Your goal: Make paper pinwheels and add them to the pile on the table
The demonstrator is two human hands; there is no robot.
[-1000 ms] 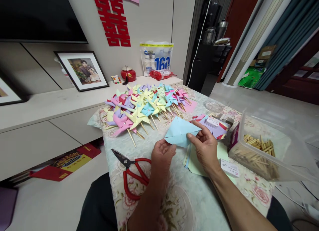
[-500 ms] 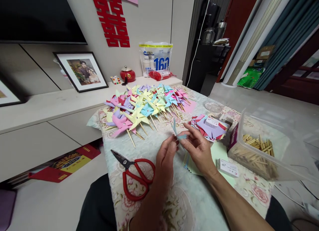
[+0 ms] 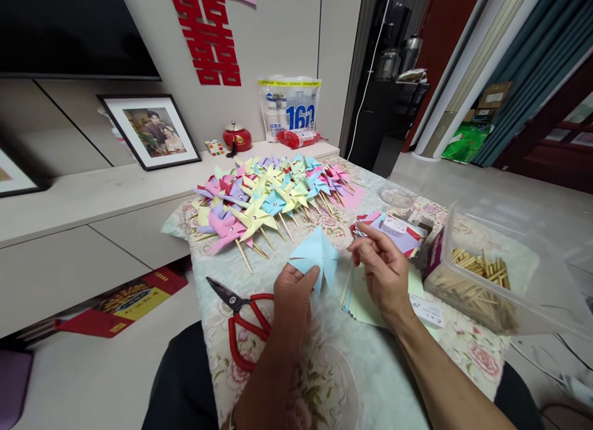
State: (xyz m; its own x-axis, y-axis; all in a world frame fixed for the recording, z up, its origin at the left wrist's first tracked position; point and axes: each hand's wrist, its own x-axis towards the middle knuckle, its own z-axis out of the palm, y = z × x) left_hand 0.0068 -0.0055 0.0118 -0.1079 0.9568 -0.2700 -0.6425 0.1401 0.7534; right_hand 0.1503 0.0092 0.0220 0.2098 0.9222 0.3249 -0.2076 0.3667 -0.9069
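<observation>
My left hand [image 3: 296,288] pinches a light blue cut paper piece [image 3: 319,248] at its lower edge, thumb on top. The paper is opened out, with slits running in from its corners. To its right, apart from the paper, my right hand [image 3: 382,266] is closed with curled fingers and thumb together; whether something small is between them I cannot make out. A stack of pale green and blue paper sheets [image 3: 365,303] lies under my right hand. Red-handled scissors [image 3: 238,306] lie left of my left hand, one handle partly hidden by it.
Many paper pinwheels [image 3: 254,220] on sticks cover the table's far side. Coloured cut papers [image 3: 407,238] lie beyond my right hand, a small white box [image 3: 393,226] on them. Another white box [image 3: 426,311] sits nearer. At right, a clear plastic bin [image 3: 472,306] holds wooden sticks.
The blue paper was between both hands, seen edge-on; now it faces up in my left hand alone. My right hand has let go and moved slightly right.
</observation>
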